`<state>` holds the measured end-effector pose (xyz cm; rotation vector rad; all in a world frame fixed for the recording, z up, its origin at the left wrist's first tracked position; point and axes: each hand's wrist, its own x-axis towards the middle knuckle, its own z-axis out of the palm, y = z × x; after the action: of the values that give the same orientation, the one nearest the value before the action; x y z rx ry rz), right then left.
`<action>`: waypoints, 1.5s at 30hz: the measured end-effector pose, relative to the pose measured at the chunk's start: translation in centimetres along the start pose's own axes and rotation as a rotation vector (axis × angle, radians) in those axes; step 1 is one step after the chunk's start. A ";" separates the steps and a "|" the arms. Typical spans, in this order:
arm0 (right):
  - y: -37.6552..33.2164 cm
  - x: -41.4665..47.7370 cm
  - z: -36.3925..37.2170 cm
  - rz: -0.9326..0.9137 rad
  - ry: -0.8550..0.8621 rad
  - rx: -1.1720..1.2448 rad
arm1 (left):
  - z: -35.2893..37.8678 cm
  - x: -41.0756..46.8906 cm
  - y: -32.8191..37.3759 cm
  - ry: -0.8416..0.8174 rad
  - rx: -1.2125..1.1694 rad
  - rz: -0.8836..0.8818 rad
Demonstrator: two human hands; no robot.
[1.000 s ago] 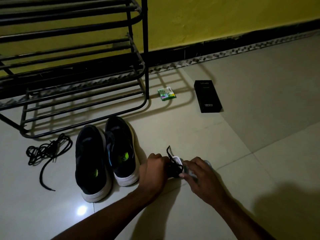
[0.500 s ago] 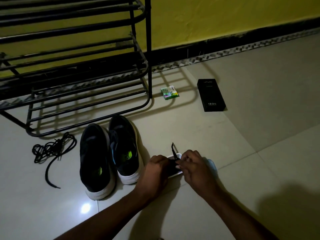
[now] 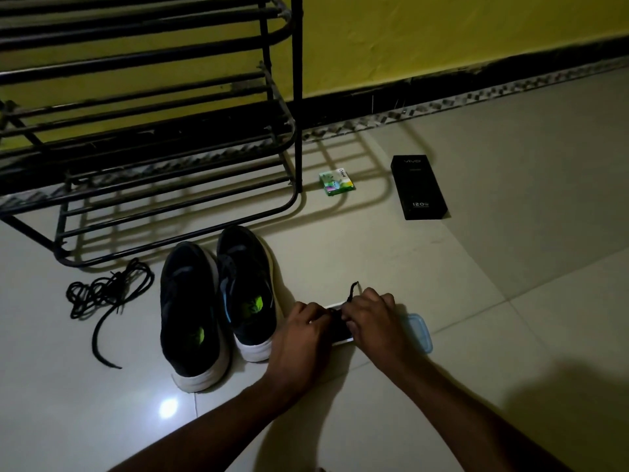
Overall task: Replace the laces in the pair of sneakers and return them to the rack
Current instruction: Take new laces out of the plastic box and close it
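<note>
Left hand (image 3: 303, 330) and right hand (image 3: 372, 316) close together, both gripping a bundled black lace (image 3: 337, 321).
The sneakers (image 3: 218, 301) stand side by side on the floor just left of the hands, before the rack (image 3: 170, 131).

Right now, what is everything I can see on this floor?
Shoe rack: 1, black metal, upper left.
Sneakers: 2, black, white soles, before the rack.
Loose lace: 1 tangle, black, left of the sneakers.
Small box: 1, green, by the rack's leg.
Long box: 1, black, right of small box.
Container: 1, white, between the hands.
Lid: 1, blue, right of container.
Fresh lace: 1, black, at the container.
Hands: 2, left hand and right hand gripping fresh lace.
</note>
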<state>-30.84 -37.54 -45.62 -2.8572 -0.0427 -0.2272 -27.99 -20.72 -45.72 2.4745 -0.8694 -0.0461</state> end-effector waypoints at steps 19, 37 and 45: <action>1.9 0.6 0.0 0.329 0.073 0.650 | -0.3 0.9 -0.6 0.050 0.141 0.130; 2.1 0.6 0.2 0.121 0.158 0.552 | -0.3 0.4 -0.9 -0.010 0.161 0.099; 2.7 -0.6 -0.2 -0.142 -0.014 0.153 | -0.6 0.1 -0.7 -0.013 -0.033 0.025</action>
<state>-31.32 -40.22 -46.26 -2.7058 -0.2557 -0.2218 -27.41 -20.09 -45.51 2.4345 -0.8980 -0.0672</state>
